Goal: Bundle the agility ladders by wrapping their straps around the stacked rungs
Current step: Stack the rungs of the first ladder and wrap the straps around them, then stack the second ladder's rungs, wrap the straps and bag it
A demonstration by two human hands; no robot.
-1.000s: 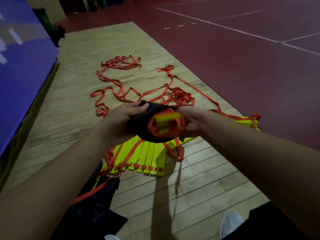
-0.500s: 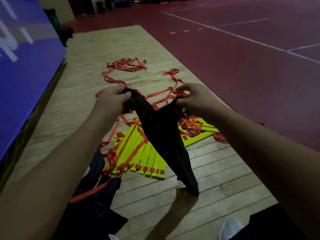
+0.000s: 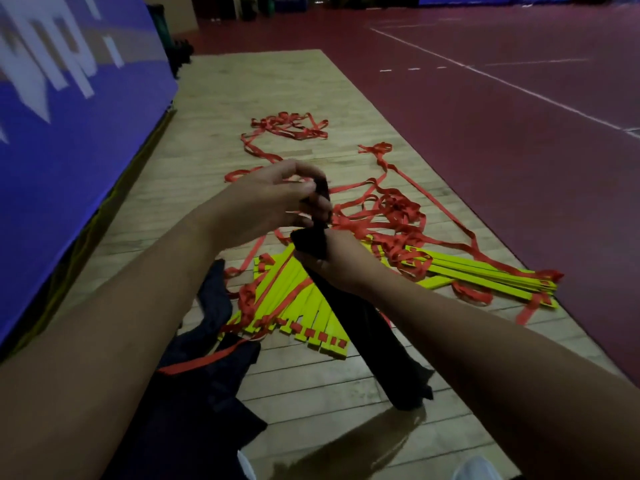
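A long black bag stands upright on the wooden floor, its bottom touching the boards. My right hand grips its neck. Just above, my left hand pinches the dark top end or cord of the bag. Behind the bag lie two fans of yellow ladder rungs, one under my hands and one to the right. Loose red straps trail from them across the floor to another tangle farther back.
A blue padded mat leans along the left. A dark bag with a red strap lies near my left forearm. The red court floor starts at the right edge of the wooden strip. My white shoe shows at the bottom.
The wrapped bundle that showed in the bag's mouth is out of sight and the bag now hangs long. My hands came together, the right round the neck, the left pinching the top.
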